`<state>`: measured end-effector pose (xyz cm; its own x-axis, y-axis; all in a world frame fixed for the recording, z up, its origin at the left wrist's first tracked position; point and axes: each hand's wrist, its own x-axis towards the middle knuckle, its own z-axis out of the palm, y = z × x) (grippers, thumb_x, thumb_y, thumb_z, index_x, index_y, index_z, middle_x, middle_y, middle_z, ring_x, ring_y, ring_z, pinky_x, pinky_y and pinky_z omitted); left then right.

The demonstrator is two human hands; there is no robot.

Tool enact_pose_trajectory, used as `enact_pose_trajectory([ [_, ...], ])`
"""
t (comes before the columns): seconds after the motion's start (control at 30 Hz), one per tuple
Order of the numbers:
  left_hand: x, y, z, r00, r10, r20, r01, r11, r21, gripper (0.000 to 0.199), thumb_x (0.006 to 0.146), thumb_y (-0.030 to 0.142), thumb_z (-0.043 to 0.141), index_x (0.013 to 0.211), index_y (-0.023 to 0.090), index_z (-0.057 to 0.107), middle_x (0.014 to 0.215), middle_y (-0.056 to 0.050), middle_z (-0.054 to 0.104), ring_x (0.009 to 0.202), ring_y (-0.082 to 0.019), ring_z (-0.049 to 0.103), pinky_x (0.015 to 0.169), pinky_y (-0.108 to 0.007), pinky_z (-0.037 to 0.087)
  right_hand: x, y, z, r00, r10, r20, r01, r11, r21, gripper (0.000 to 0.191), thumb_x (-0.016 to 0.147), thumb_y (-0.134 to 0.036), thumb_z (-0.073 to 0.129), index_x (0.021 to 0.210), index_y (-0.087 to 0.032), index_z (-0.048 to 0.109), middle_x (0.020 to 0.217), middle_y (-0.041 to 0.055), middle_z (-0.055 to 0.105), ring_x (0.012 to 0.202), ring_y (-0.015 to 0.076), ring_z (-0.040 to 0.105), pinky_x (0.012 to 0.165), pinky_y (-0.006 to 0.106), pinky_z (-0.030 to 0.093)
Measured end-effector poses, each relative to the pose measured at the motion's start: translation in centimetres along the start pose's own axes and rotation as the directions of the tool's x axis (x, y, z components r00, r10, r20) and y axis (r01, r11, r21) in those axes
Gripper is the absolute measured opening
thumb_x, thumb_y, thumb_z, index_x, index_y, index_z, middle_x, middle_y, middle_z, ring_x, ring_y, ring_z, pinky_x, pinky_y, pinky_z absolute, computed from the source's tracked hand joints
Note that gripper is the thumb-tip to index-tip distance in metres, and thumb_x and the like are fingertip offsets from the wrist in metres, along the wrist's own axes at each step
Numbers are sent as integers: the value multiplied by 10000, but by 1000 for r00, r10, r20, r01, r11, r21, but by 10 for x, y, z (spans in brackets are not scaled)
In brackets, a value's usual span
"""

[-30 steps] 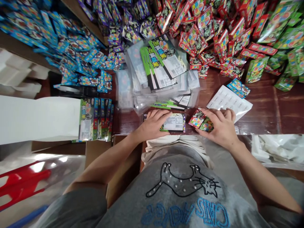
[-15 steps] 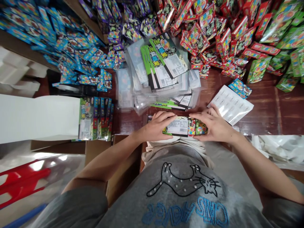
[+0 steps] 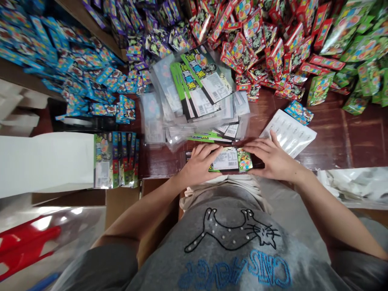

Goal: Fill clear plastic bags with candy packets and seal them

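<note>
At the table's front edge lies a clear bag with a black-and-green printed card and a white label (image 3: 224, 159). A green candy box (image 3: 244, 160) shows at its right end; how far it sits inside I cannot tell. My left hand (image 3: 198, 163) is wrapped over the bag's left part, thumb and fingers on its edges. My right hand (image 3: 271, 158) is at the right end, fingers and thumb apart around the green box's end. Behind my right hand lies a white printed sheet (image 3: 289, 132) with a blue candy box (image 3: 298, 112) at its top edge.
A pile of clear bags with printed cards (image 3: 197, 97) lies ahead. Beyond are heaps of blue (image 3: 87, 68), purple (image 3: 157, 40), red (image 3: 254, 40) and green boxes (image 3: 370, 76). Filled packs (image 3: 115, 159) stand in a row at left beside a white sheet (image 3: 45, 161).
The green box has moved left toward my left hand, and the red box beside it is no longer visible. My right hand's fingers have spread a little. The whole view has shifted slightly.
</note>
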<state>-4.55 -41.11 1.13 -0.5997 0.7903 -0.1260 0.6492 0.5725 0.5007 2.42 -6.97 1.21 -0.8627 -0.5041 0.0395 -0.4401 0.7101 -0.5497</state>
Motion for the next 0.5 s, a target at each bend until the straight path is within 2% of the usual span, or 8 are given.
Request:
enact_pose_trajectory([
  [0.13,1,1,-4,998,62,0,-62,997,-53,849,897,472,820,1655,230,522,1556,-166,600,1427,-381,535,1269,-551,398,13,6,-4,999,-35,18,34,997,67,726,912,-623,819,1544,-309,645,1467,100,748,1410,384,628,1354,762,105],
  [0.27,1,18,-10,997,-45,-68,42,998,-38,876,880,467,840,1653,238,499,1546,-163,584,1435,-392,534,1273,-571,410,18,-1,-5,996,3,-88,9,990,141,752,903,-693,807,1537,-332,629,1532,107,706,1433,377,635,1366,749,121],
  [0.3,1,25,-11,990,-98,-97,95,995,-39,902,868,451,855,1660,246,475,1545,-161,575,1439,-394,535,1268,-582,421,18,-6,-4,991,32,-134,-8,985,173,758,899,-697,810,1531,-324,623,1574,123,670,1460,384,618,1363,742,163],
  [0.37,3,40,-12,961,-222,-164,210,974,-90,996,833,426,900,1681,274,400,1560,-153,538,1457,-394,534,1250,-600,453,15,-17,-2,970,139,-201,-74,950,302,766,894,-671,831,1524,-305,595,1586,153,642,1446,382,634,1306,687,361],
  [0.43,8,53,-8,920,-329,-211,287,936,-205,1122,784,467,957,1698,305,327,1583,-151,488,1469,-390,535,1224,-605,495,13,-30,2,936,284,-206,-141,842,521,746,914,-631,831,1520,-304,543,1441,138,708,1249,326,750,1114,554,590],
  [0.5,15,60,0,898,-363,-247,264,896,-356,1188,764,556,975,1704,317,289,1592,-158,458,1458,-384,545,1208,-603,520,13,-41,7,891,414,-187,-179,698,693,651,960,-585,797,1483,-317,517,1252,79,745,1011,246,788,906,430,665],
])
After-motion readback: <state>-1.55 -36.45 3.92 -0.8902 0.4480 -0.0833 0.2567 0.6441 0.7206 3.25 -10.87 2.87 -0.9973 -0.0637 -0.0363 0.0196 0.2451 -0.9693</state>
